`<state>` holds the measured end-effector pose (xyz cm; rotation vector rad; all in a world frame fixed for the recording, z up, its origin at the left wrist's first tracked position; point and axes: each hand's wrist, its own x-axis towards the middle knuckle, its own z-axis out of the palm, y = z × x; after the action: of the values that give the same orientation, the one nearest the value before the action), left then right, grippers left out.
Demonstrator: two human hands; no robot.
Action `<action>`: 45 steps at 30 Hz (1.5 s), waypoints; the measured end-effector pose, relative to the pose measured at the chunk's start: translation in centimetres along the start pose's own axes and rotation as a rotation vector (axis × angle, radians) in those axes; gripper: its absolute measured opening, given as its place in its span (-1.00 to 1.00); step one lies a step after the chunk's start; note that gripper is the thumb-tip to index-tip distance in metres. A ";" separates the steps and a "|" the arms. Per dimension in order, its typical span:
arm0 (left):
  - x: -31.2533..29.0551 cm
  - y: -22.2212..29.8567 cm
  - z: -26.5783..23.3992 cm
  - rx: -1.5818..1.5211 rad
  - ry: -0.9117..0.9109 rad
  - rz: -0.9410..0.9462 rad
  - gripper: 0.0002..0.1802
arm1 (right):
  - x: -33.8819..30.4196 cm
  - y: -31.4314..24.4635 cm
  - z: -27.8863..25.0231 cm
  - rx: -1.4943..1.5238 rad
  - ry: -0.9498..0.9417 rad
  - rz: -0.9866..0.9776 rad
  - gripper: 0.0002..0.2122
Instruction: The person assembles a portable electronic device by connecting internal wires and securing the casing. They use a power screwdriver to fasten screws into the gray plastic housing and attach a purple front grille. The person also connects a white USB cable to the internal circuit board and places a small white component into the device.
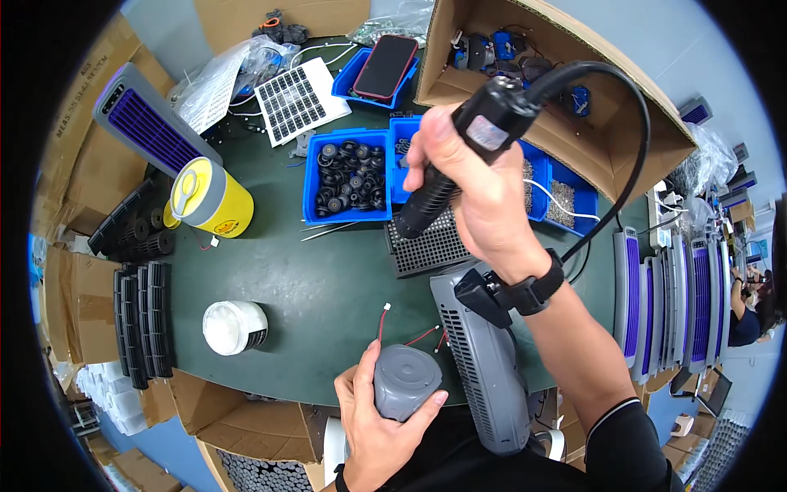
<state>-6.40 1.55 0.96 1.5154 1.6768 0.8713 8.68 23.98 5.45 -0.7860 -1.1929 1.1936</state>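
Observation:
My right hand (489, 193) is closed around a black corded electric screwdriver (428, 203), raised over the middle of the table with its tip slanting down to the left. At the front edge, the fingers of my left hand (373, 435) grip a grey rounded plastic base (406, 379). Thin red wires with small white connectors (387, 307) lie around this part. Just right of it, a long grey vented housing (485, 373) leans over the table edge beneath my right forearm. A black perforated tray (430, 244) sits below the screwdriver.
Blue bins hold black wheels (351, 176) and small screws (562, 201). A cardboard box (639, 148) stands at back right. A yellow-grey canister (217, 201), a white-lidded jar (234, 328) and black fan rollers (143, 324) occupy the left. Purple-grey tower housings (668, 299) line the right.

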 end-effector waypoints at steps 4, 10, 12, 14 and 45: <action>-0.1 -0.2 0.0 0.005 0.009 0.005 0.09 | 0.1 1.0 0.1 -0.066 -0.035 0.029 -0.68; -0.1 -0.1 0.0 -0.006 0.013 0.000 0.10 | 0.3 1.4 0.1 -0.081 -0.022 0.065 -0.68; -0.1 -0.2 0.0 -0.005 0.011 0.002 0.10 | 0.3 1.6 0.1 -0.085 -0.023 0.068 -0.67; -0.1 -0.2 0.0 0.000 0.009 0.010 0.10 | 0.3 1.7 0.2 -0.094 -0.024 0.061 -0.67; -0.2 -0.2 0.0 0.009 0.027 0.015 0.08 | -5.9 -5.0 -2.1 0.483 0.035 0.411 -0.44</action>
<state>-6.44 1.36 0.80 1.5308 1.6928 0.8963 12.36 17.39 8.04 -0.6917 -0.6796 1.7158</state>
